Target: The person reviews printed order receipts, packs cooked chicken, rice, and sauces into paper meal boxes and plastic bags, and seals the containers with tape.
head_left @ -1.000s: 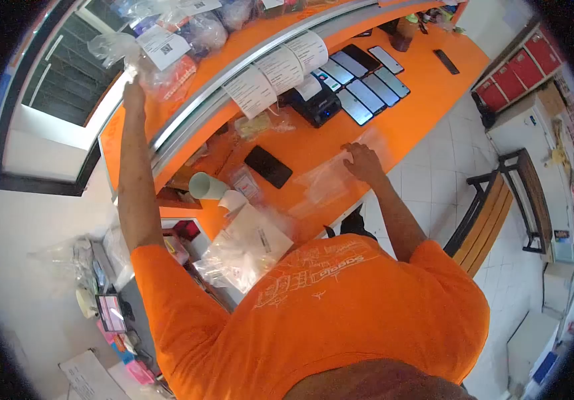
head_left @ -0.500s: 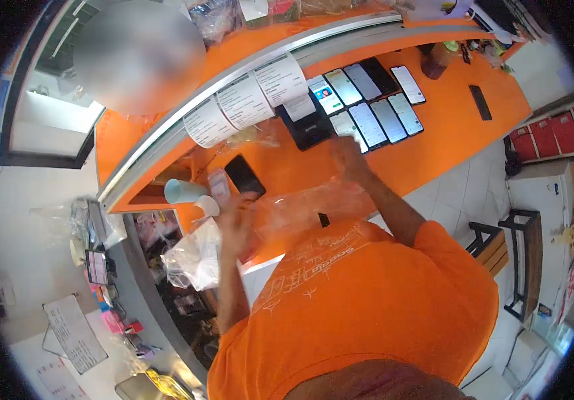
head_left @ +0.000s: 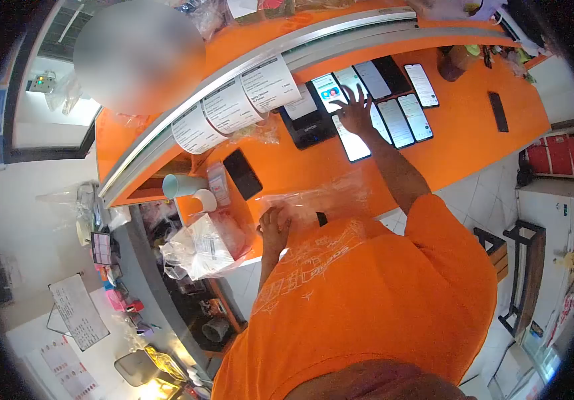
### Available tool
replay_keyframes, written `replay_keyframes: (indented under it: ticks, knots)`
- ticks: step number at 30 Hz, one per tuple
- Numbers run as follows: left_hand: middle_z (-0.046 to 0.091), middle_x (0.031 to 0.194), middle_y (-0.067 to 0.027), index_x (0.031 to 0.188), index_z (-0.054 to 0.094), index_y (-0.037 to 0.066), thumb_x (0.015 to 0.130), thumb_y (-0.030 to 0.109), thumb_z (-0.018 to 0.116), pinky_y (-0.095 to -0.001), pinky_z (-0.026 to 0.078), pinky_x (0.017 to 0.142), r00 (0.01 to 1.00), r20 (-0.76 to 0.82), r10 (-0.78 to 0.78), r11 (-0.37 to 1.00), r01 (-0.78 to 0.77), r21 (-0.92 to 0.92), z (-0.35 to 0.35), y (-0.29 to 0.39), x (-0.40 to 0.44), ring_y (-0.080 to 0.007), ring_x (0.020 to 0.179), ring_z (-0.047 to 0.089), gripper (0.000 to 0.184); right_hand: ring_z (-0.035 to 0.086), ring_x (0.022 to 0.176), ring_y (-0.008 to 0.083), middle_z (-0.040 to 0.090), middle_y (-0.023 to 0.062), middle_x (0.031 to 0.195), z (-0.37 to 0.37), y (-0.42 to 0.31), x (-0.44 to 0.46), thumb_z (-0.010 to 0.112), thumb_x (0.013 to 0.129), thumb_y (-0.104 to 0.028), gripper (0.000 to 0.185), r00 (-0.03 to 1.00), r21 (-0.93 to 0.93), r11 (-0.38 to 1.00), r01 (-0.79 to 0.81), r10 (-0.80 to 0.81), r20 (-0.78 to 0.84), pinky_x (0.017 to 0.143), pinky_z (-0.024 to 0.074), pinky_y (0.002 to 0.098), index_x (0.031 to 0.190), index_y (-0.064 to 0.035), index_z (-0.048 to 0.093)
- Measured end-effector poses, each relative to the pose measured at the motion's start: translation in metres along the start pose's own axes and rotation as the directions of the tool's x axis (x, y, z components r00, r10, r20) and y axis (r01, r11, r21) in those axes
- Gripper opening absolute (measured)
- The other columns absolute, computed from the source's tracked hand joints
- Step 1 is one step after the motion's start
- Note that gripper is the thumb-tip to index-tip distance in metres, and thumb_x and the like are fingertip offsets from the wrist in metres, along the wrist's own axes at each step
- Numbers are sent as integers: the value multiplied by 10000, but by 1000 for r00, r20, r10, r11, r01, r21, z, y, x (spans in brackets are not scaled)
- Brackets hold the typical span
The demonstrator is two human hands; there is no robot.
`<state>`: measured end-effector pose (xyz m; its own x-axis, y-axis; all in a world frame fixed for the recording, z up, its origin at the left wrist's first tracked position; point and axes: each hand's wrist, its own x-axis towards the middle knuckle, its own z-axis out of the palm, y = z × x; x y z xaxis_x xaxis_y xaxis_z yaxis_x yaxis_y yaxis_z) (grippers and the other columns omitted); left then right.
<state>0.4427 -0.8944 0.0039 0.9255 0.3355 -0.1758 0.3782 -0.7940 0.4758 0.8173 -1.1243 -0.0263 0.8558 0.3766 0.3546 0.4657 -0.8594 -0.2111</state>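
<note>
My right hand (head_left: 355,115) is over the group of lit phones, fingers spread, above a phone with a blue picture on its screen (head_left: 329,91). Near the counter's front edge, my left hand (head_left: 274,229) rests with bent, parted fingers at the edge of a clear plastic bag (head_left: 320,197). A black phone (head_left: 242,174) lies face up beyond my left hand. Left of that hand sits a white plastic package (head_left: 201,248). The black receipt printer (head_left: 305,125) stands left of the phones, beside long printed receipts (head_left: 233,103) hanging from the shelf edge.
A pale green roll (head_left: 183,186) and a white roll (head_left: 204,200) stand at the counter's left. A dark jar (head_left: 453,65) and another black phone (head_left: 498,111) are at the right. Bagged goods (head_left: 207,17) fill the upper shelf. A bench (head_left: 523,273) stands on the floor.
My left hand has come down from the upper shelf to the clear bag by the front edge. My right hand has moved from the bag up over the phones. The view has shifted.
</note>
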Motion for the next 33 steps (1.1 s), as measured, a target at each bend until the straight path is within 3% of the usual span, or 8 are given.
replay_keyframes:
  ticks: [7, 15, 19, 23, 25, 27, 29, 33]
  knots:
    - [495, 1352, -77, 1283, 547, 171, 853, 315, 691, -571, 293, 989, 986, -155, 57, 990, -76, -117, -3, 14, 18, -301, 1291, 400, 475, 541, 1134, 347, 637, 82, 1168, 45, 13, 75, 534, 941, -474, 350, 995, 475, 877, -75, 96, -19, 867, 476, 509, 1083, -191, 683]
    - [396, 1417, -159, 1395, 429, 97, 740, 426, 785, -581, 287, 1041, 937, -123, 326, 944, -317, 89, -33, 68, 160, -359, 1340, 339, 815, 310, 1380, 436, 175, 205, 1579, 80, -58, 144, 463, 745, -851, 1071, 974, 334, 936, -115, 41, 221, 1056, 167, 708, 1551, -243, 108]
    - [286, 1501, -186, 1476, 297, 56, 610, 537, 836, -594, 197, 1113, 938, -101, 330, 941, -320, 109, -34, 83, 215, -379, 1404, 246, 1127, 550, 1199, 315, 576, 209, 1309, -46, -76, 132, 679, 689, -700, 889, 690, 530, 848, -12, -377, 619, 1010, 396, 436, 1338, -109, 544]
    - [213, 1546, -191, 1494, 291, 72, 556, 598, 836, -559, 91, 1167, 926, -1, 378, 868, -354, 348, -44, 96, 241, -381, 1437, 168, 1206, 584, 1125, 288, 648, 170, 1168, -119, -83, 72, 877, 621, -228, 641, 636, 808, 559, -186, -558, 533, 942, 464, 356, 1179, -29, 632]
    - [186, 1572, -144, 1483, 347, 131, 538, 653, 809, -561, 41, 1170, 850, 2, 526, 787, -488, 378, -42, 91, 254, -365, 1448, 138, 1174, 600, 1081, 309, 655, 169, 1145, -137, -81, 34, 845, 656, -263, 558, 595, 711, 641, -290, -461, 659, 998, 430, 400, 1120, -17, 655]
    - [177, 1581, -107, 1477, 371, 159, 522, 676, 803, -569, 41, 1169, 567, -221, 794, 590, -628, 508, 25, 41, 304, -358, 1453, 127, 1170, 607, 1086, 312, 671, 174, 1112, -125, -57, 2, 795, 733, -295, 482, 655, 734, 667, 128, -612, 442, 1127, 294, 445, 1119, -41, 659]
    - [172, 1590, -66, 1498, 324, 173, 516, 685, 804, -618, 32, 1149, 783, -40, 621, 717, -546, 434, -20, 79, 270, -341, 1463, 120, 1207, 613, 1100, 293, 690, 156, 1084, -133, -39, -12, 748, 784, -331, 414, 356, 294, 877, 380, -432, 829, 1192, 94, 505, 1111, -87, 678]
    - [170, 1597, -39, 1528, 243, 193, 503, 685, 814, -685, 36, 1121, 889, 126, 441, 784, -449, 429, -70, 122, 233, -327, 1474, 108, 1272, 626, 1098, 270, 713, 109, 1044, -155, -8, -42, 747, 788, -331, 341, 560, 534, 836, 125, -504, 658, 1187, -17, 554, 1059, -128, 709]
